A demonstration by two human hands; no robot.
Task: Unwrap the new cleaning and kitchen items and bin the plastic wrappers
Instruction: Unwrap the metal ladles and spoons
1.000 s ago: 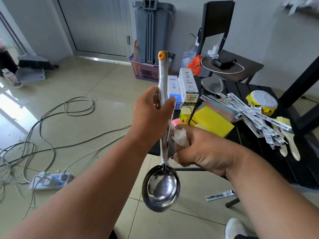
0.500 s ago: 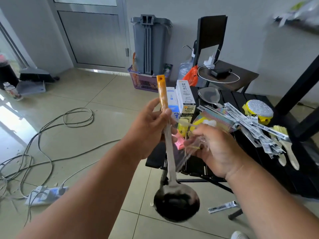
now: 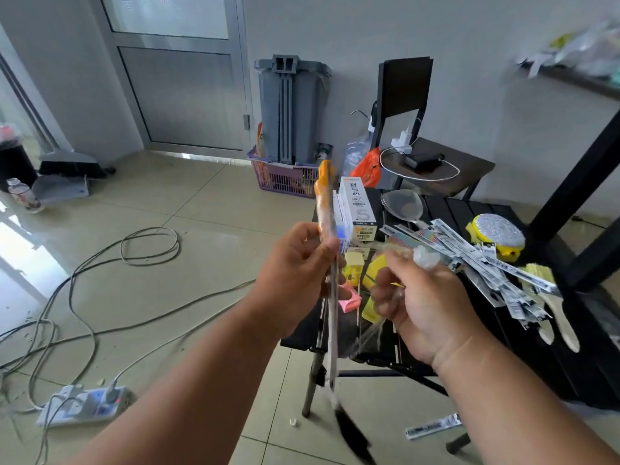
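Near the middle of the frame the left hand (image 3: 295, 280) pinches the upper handle of a steel ladle (image 3: 330, 297), thumb and fingers closed around the shaft just below its orange tip, so that the ladle hangs nearly upright with its bowl down at the lower centre, blurred and dark against the floor tiles. Just to the right, the right hand (image 3: 426, 310) has its fingers curled around a clear plastic wrapper (image 3: 424, 256); a crumpled wad of it pokes out above the fingers, and a thin transparent sheet trails down from the hand beside the ladle's shaft. Behind both hands stands a black slatted desk (image 3: 446, 209), carrying white boxes (image 3: 357, 209) set upright at its left edge, yellow sponges partly hidden by the hands, a heap of printed paper labels (image 3: 486, 266), a round scouring pad with a yellow base (image 3: 496, 236), two wooden-handled brushes (image 3: 557, 317) at the right, and a clear spoon-shaped item (image 3: 402, 204). One more label (image 3: 432, 426) lies on the floor at the lower right. A grey bin (image 3: 292, 109) stands against the wall at upper centre, with a purple basket (image 3: 285, 177) in front of it. Cables and a power strip (image 3: 84, 404) sprawl over the floor at the left.
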